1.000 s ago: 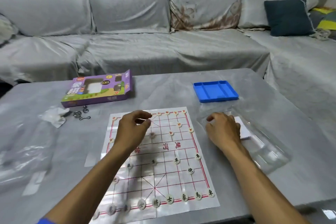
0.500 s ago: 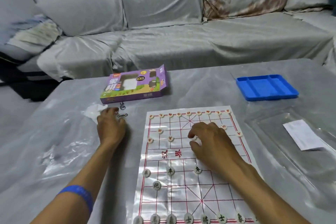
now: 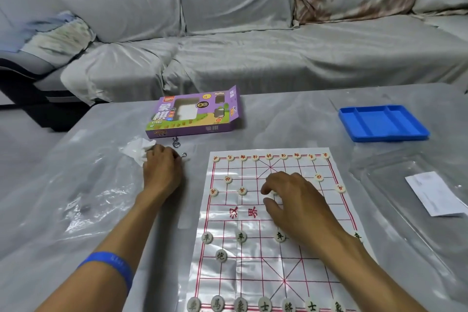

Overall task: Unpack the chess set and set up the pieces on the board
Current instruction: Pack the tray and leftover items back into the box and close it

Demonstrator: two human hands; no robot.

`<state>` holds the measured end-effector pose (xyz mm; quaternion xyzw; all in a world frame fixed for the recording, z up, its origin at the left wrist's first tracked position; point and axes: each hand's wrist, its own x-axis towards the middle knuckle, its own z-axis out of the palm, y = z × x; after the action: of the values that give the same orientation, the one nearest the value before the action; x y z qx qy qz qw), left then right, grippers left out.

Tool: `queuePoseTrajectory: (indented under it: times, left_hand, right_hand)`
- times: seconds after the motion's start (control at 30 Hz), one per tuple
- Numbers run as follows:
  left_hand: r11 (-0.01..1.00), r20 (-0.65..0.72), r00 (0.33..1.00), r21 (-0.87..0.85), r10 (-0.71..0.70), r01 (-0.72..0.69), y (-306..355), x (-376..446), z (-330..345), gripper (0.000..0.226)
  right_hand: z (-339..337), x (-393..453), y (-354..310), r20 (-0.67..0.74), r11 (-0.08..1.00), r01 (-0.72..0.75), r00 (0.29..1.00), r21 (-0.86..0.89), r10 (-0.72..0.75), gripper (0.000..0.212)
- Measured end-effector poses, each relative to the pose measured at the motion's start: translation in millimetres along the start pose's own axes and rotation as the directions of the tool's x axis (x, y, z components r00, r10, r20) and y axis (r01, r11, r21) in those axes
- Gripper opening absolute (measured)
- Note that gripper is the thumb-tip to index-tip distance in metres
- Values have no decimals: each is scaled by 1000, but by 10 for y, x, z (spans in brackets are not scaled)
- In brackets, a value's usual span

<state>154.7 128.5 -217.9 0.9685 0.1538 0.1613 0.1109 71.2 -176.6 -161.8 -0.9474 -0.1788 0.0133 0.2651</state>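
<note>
Nearly done: my right hand (image 3: pixel 291 200) is pinching a red piece (image 3: pixel 274 193) onto the board (image 3: pixel 255 213); left hand (image 3: pixel 162 170), curled, can't tell what it's holding.

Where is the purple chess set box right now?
In the head view, the purple chess set box lies on the far left part of the table, beyond the left hand and the crumpled white paper.

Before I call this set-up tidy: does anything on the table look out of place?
Mostly tidy. The oddities are off the board: a crumpled white wrapper and small metal hooks lie loose near the purple box, beside the left hand. Pieces sit on the line crossings.
</note>
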Motion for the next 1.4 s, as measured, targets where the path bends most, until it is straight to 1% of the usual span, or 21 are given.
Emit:
queuePoseTrajectory:
  times: [0.07,0.1,0.13,0.2,0.23,0.27,0.3,0.37,0.43,0.5,0.57,0.67,0.73,0.77,0.83,0.9,1.07,1.17,1.23,1.3,1.4]
  left_hand:
    - [961,23,999,-273,-30,36,201,-17,-173,10]
    - [908,87,996,-417,-4,40,345,-66,-288,7]
    - [850,150,985,-526,83,9,507,-145,-425,6]
    - [769,219,908,-620,358,-154,858,-392,-678,6]
    - [726,235,847,-648,477,-229,1035,-547,-768,6]
    - [686,243,791,-671,561,-280,1170,-677,-816,5]
    - [652,243,745,-688,622,-319,1282,-786,-841,4]
    - [605,239,690,-714,683,-351,1451,-939,-843,5]
    - [567,215,684,-749,697,-344,1525,-989,-853,6]
    - [568,187,749,-770,636,-290,1487,-912,-871,3]
    - [650,158,863,-724,481,-230,1313,-715,-815,4]
    - [837,131,987,-547,92,-5,819,-305,-532,10]
    - [898,89,991,-419,-104,132,474,-115,-327,25]
    - [925,64,989,-350,-134,148,322,-55,-241,32]
    - [978,55,992,-168,-117,124,91,16,-93,34]
    - [993,73,993,-72,-89,94,-10,21,-23,24]
    - [966,30,991,-219,-133,136,23,10,-91,10]
    - [857,100,968,-449,-232,252,163,-17,-215,9]
    - [723,223,957,-628,-188,288,411,-79,-394,8]
    - [664,313,949,-719,44,206,723,-184,-639,13]
    - [598,415,797,-797,439,85,1157,-464,-893,19]
  right_hand:
    - [2,21,-43,-17,970,-82,996,229,88,17]
    - [-20,33,-89,11,892,-168,984,420,180,17]
    - [-45,48,-139,92,728,-273,956,629,279,17]
    - [-77,74,-204,338,234,-438,866,868,367,27]
    - [-96,64,-212,431,26,-470,829,882,356,34]
    - [-103,62,-203,490,-119,-480,804,869,336,40]
    - [-108,65,-194,521,-216,-474,793,853,317,46]
    - [-94,72,-155,529,-315,-439,787,842,318,57]
    - [-102,77,-147,531,-331,-428,770,841,353,49]
    - [-110,71,-137,551,-328,-449,744,831,378,33]
    - [-109,68,-120,570,-331,-469,735,819,367,30]
    - [-100,70,-108,578,-325,-484,742,812,339,25]
    - [-92,85,-115,572,-300,-490,751,818,330,21]
    - [-83,93,-115,566,-282,-493,755,823,331,20]
    - [-83,104,-115,554,-250,-495,762,832,335,19]
    - [-82,121,-100,546,-223,-499,764,838,343,20]
    - [-97,127,-86,542,-210,-501,750,840,378,17]
    - [-89,107,-94,532,-209,-490,751,846,392,17]
    - [-85,99,-116,528,-222,-480,753,849,392,19]
    - [-84,103,-137,538,-258,-472,753,843,380,24]
    - [-105,107,-146,554,-318,-461,760,828,340,37]
